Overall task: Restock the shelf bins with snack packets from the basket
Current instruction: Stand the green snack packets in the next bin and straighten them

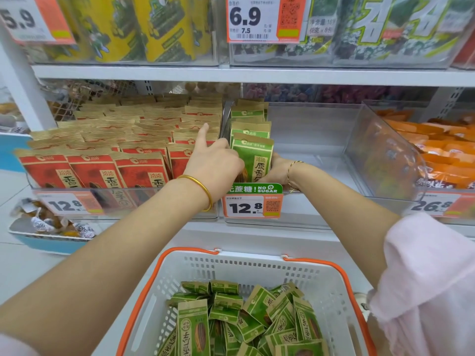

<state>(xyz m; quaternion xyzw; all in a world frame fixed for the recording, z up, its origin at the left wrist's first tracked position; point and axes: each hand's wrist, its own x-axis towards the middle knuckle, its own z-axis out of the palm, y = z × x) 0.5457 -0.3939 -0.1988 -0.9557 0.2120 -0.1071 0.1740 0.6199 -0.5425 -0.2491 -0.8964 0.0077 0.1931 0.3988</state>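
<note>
A green snack packet (255, 156) stands upright at the front left of a clear shelf bin (321, 140). My left hand (214, 163) grips its left side, index finger pointing up. My right hand (276, 170) holds its right lower edge from inside the bin. Two more green packets (248, 113) stand in a row behind it; the rest of the bin is bare. Below, a white basket with orange handles (323, 281) holds several green packets (241, 319) lying in a loose pile.
The bin to the left is packed with red and brown packets (123, 150). Orange packets (437, 150) fill the bin on the right. Price tags (253, 205) hang on the bin fronts. A blue tray of wrapped sweets (48, 227) sits low at the left. Upper shelf bins (282, 34) hang above.
</note>
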